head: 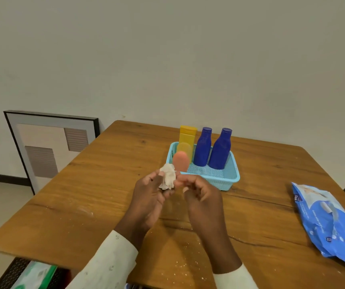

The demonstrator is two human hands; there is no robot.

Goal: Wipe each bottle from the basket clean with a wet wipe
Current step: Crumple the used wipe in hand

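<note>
My left hand (149, 191) bunches wet wipe (168, 176); right hand (198, 191) pinches orange bottle (180, 163) base. Loose pinch risks toppling into basket (233, 176) just beyond.

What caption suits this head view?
Left hand wipes orange bottle, held by right hand, with crumpled wipe.

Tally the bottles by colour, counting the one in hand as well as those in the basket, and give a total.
Blue bottles: 2, standing in the basket
Yellow bottles: 1, standing in the basket
Orange bottles: 1, held by the right hand beside the wipe in the left hand
Total: 4 bottles
</note>
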